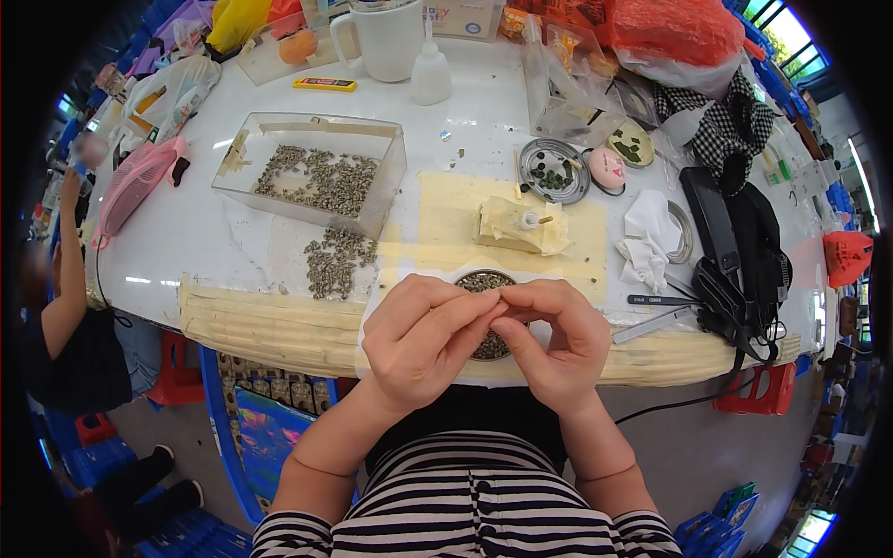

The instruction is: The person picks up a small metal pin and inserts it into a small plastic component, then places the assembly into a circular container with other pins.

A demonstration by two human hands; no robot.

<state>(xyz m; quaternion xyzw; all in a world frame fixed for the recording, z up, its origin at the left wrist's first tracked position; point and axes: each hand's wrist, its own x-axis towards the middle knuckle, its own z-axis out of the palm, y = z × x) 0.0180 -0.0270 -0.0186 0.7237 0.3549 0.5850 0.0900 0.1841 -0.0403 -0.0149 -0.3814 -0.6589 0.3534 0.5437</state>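
My left hand [420, 337] and my right hand [556, 340] meet fingertip to fingertip, both pinched closed. Whatever lies between the fingertips is too small to make out. Below them is a round metal dish [487, 277] filled with small metal parts, partly covered by my fingers. The dish rests on a white sheet at the table's front edge. Just beyond it stands a block wrapped in yellowish tape [507, 226], with a small white nozzle-like piece and a short stick on top. To the left, a heap of small metal parts [337, 265] lies loose on the table.
A clear plastic box [386, 177] holds more metal parts. Right of the block are a tray of dark green pieces [555, 171], tweezers [659, 300] and a black bag [744, 270]. A white squeeze bottle [431, 74] and mug [391, 42] stand behind. Another person [74, 316] sits at left.
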